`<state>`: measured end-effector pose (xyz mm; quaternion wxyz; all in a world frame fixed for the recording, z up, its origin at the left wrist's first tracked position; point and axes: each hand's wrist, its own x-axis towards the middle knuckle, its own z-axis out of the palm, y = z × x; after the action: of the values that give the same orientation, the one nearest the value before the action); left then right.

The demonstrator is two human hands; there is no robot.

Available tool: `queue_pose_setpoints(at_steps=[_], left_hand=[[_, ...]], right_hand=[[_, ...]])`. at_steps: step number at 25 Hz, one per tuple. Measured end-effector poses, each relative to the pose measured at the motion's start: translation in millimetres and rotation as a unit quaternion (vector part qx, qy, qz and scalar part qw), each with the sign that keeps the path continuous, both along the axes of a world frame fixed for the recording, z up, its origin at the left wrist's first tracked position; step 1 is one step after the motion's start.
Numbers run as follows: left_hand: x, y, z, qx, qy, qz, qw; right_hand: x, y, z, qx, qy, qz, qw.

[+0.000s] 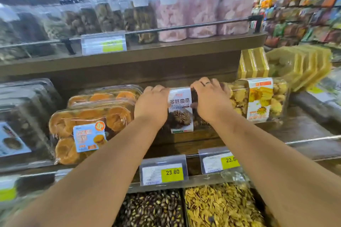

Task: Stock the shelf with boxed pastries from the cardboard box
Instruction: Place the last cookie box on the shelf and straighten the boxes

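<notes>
Two bare forearms reach forward over a brown wooden shop shelf point(304, 131) in a blurred supermarket aisle, with yellow price tags point(172, 174) on its front rail. The left hand point(152, 106) and right hand point(212, 101) clasp opposite sides of a clear plastic box of dark cookies with a white label point(180, 109), fingers curled over its top edge. The box stands on the shelf at twelve o'clock, label facing the camera, long axis running left to right. Clear boxes of orange pastries point(90, 127) sit at nine o'clock, yellow cookies point(258, 97) at three.

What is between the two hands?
In the head view, a cookie box with a white label sits between the left hand and right hand, which grip it.
</notes>
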<state>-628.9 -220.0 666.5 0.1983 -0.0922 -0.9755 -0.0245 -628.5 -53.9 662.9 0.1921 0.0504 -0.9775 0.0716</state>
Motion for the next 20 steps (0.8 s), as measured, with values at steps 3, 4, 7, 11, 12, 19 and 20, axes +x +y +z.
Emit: queue_pose_setpoints(at_steps=[3,4,7,11,12,19,20], left_hand=[[2.1,8.4,1.1,-0.037,-0.008,0.029,0.999],[4.9,9.5,3.0,-0.048,-0.013,0.026,0.998],[19.0,2.8,6.6,-0.076,-0.017,-0.016,0.997],[56.6,-37.1,5.7,-0.061,0.060,-0.072,0.994],[67.2,-48.9,6.2,-0.047,0.074,-0.073,0.993],[111.0,-184.5,2.5,0.153,0.060,0.036,0.986],[113.3,-198.0,-2.5,0.198,0.036,0.059,0.978]], right_hand=[[-6.8,-5.7,-4.2,0.037,0.020,-0.021,0.999],[-6.5,-8.0,-4.9,0.038,0.018,-0.026,0.999],[5.9,-9.1,-11.6,0.013,0.028,-0.042,0.999],[38.8,-36.2,-22.6,-0.037,0.035,-0.007,0.999],[46.4,-48.8,-22.1,-0.066,0.033,0.003,0.997],[87.3,-157.8,-4.2,-0.210,-0.068,0.074,0.973],[88.8,-167.0,-3.2,-0.201,-0.088,0.062,0.974]])
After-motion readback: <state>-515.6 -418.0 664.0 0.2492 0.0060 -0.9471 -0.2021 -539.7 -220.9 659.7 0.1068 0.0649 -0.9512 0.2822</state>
